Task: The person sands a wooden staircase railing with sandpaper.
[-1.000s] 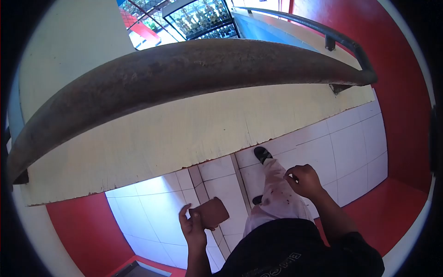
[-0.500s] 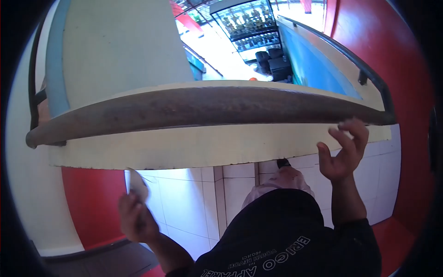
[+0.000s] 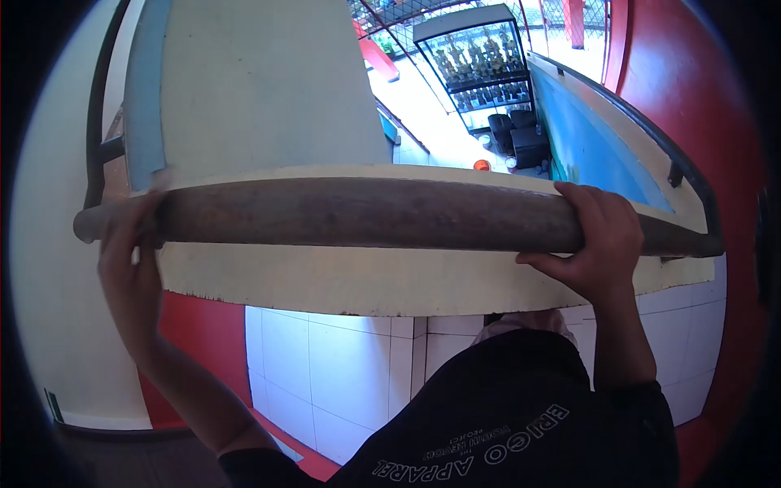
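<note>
Floor: white tiles (image 3: 342,374) w/ grey joints, seen under the wall; red band (image 3: 203,342) at 8 o'clock, red wall (image 3: 716,98) at 2–4 o'clock.
Room: looks like a stair landing; cream low wall (image 3: 366,281) runs 9 to 3 o'clock, rusty brown rail (image 3: 366,213) on top of it. Beyond, at 12–1 o'clock, bright lower floor w/ glass cabinet (image 3: 480,57) of small objects, dark seats (image 3: 521,138) just below it, blue slope (image 3: 586,138) w/ a 2nd dark rail beside it.
Rail: horizontal across mid-frame, left end free at 9 o'clock, right end meets a bracket at 3 o'clock.
L hand (image 3: 130,260): at rail's left end, 9 o'clock; fingers go up over the rail, blurred. Grip: cannot tell if wrapped or just laid on; nothing visible in it.
R hand (image 3: 598,240): on rail at 3 o'clock, fingers curled over the top, thumb under – pressed together around the rail.
Hidden/unclear: L fingertips smeared by blur; far side of rail behind the hands not seen; legs mostly covered by black shirt (image 3: 521,415), only a pale bit shows at 5 o'clock; cabinet contents too small to tell; frame corners cut by lens.
Edges/room: wall's lower edge chipped, uneven; rail span betw. hands bare; tiled floor open at 6–7 o'clock.
</note>
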Motion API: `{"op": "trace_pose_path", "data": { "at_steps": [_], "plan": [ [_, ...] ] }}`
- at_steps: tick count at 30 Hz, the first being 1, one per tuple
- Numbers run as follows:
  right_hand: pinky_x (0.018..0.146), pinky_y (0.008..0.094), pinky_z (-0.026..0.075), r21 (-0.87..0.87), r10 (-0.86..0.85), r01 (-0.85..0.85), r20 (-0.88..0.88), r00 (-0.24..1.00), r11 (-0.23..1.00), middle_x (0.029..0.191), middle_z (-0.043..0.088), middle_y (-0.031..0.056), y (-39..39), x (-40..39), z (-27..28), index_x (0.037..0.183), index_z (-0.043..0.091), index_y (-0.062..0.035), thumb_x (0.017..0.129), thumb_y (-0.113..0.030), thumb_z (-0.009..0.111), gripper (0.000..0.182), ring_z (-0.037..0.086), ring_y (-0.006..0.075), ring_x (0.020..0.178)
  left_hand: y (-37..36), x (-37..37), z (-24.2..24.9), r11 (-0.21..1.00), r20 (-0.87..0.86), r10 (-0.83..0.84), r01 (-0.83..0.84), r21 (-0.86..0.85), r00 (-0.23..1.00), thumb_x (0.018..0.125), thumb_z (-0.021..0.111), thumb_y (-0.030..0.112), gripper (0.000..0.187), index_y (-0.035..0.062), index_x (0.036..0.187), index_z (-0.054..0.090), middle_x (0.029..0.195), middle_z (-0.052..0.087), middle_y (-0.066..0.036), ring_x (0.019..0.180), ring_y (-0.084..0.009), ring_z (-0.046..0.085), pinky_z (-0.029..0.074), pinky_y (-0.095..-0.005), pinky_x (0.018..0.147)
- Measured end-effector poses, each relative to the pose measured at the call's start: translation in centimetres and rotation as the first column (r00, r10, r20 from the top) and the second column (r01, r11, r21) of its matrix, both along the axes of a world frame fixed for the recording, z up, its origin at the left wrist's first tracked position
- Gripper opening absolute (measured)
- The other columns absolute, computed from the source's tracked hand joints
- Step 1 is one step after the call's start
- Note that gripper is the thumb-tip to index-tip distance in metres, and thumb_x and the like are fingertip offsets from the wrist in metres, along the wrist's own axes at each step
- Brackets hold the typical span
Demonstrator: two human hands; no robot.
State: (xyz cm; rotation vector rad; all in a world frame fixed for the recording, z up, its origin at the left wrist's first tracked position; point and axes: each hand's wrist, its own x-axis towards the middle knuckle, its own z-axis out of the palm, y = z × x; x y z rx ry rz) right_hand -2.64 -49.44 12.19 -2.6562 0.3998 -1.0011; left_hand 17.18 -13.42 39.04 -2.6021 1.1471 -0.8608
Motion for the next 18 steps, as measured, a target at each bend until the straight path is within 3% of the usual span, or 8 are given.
{"op": "trace_pose_path", "data": {
  "at_steps": [1,4,7,10,13,14,17,18],
  "plan": [
    [0.097,0.0504,0.049,-0.013,-0.010,0.011,0.037,0.999,1.000,0.103,0.071,0.0105,0.1,0.2,-0.3,0.119,0.067,-0.0124,0.058,-0.073,0.082,0.088,0.070,0.0280,0.098,-1.1,0.1,-0.5,0.997,-0.069,-0.032,0.037,0.064,0.997,0.100,0.051,0.000,0.035,0.0100,0.130,0.067,0.127,0.069,-0.011,0.126,-0.0282,0.061,0.047,-0.0412,0.108],
    [0.090,0.0478,0.053,-0.030,-0.027,0.030,0.075,0.997,0.999,0.100,0.072,0.0099,0.1,0.5,-0.6,0.117,0.069,-0.0127,0.057,-0.072,0.084,0.085,0.071,0.0273,0.092,-4.9,-1.5,-2.4,0.967,-0.052,-0.124,0.132,0.218,0.991,0.097,0.053,-0.001,0.036,0.0100,0.127,0.068,0.123,0.071,-0.011,0.127,-0.0281,0.060,0.045,-0.0429,0.110],
    [0.086,0.0478,0.054,-0.068,-0.013,0.021,0.114,0.993,0.997,0.098,0.072,0.0106,-0.1,0.5,-0.7,0.114,0.069,-0.0121,0.057,-0.071,0.085,0.084,0.071,0.0275,0.090,-4.2,-1.5,0.3,0.966,-0.001,0.051,-0.049,0.256,0.999,0.094,0.054,-0.003,0.036,0.0094,0.124,0.068,0.122,0.071,-0.011,0.129,-0.0275,0.059,0.041,-0.0478,0.113],
    [0.084,0.0477,0.054,-0.094,-0.007,0.020,0.133,0.991,0.995,0.097,0.072,0.0118,-0.3,0.5,-0.9,0.112,0.070,-0.0099,0.056,-0.073,0.084,0.085,0.071,0.0288,0.091,-1.8,0.4,3.6,0.945,-0.231,0.327,-0.316,0.081,0.916,0.091,0.053,-0.006,0.039,0.0090,0.123,0.068,0.124,0.070,-0.012,0.126,-0.0283,0.062,0.034,-0.0510,0.118],
    [0.084,0.0480,0.054,-0.100,-0.002,0.015,0.128,0.992,0.995,0.096,0.071,0.0135,-0.5,0.4,-1.0,0.111,0.069,-0.0076,0.055,-0.076,0.083,0.089,0.071,0.0302,0.091,-4.3,-1.0,0.6,0.968,-0.200,-0.071,0.116,0.223,0.977,0.092,0.052,-0.005,0.036,0.0075,0.121,0.069,0.125,0.070,-0.013,0.121,-0.0302,0.064,0.030,-0.0504,0.120],
    [0.084,0.0480,0.054,-0.096,0.006,0.006,0.125,0.992,0.995,0.097,0.071,0.0137,-0.5,0.3,-1.0,0.111,0.069,-0.0071,0.055,-0.076,0.083,0.090,0.071,0.0304,0.091,-5.5,-1.3,-0.8,0.969,-0.230,-0.152,0.191,0.159,0.961,0.090,0.053,-0.005,0.039,0.0096,0.123,0.068,0.111,0.074,-0.014,0.100,-0.0321,0.072,0.035,-0.0536,0.116],
    [0.085,0.0482,0.054,-0.091,0.019,-0.009,0.115,0.993,0.996,0.098,0.071,0.0141,-0.7,0.2,-1.0,0.110,0.069,-0.0060,0.056,-0.078,0.082,0.091,0.070,0.0311,0.091,-5.3,-0.7,0.8,0.982,-0.198,0.041,-0.003,0.187,0.979,0.094,0.050,-0.002,0.033,0.0038,0.120,0.068,0.113,0.072,-0.017,0.106,-0.0341,0.070,0.030,-0.0512,0.119],
    [0.085,0.0483,0.054,-0.090,0.022,-0.012,0.112,0.993,0.996,0.098,0.071,0.0143,-0.6,0.1,-0.9,0.110,0.069,-0.0058,0.056,-0.078,0.082,0.091,0.070,0.0313,0.091,-4.7,0.1,1.8,0.956,-0.181,0.267,-0.236,0.175,0.947,0.093,0.051,-0.001,0.032,0.0035,0.120,0.068,0.109,0.073,-0.017,0.101,-0.0336,0.072,0.031,-0.0520,0.118]
  ]
}}
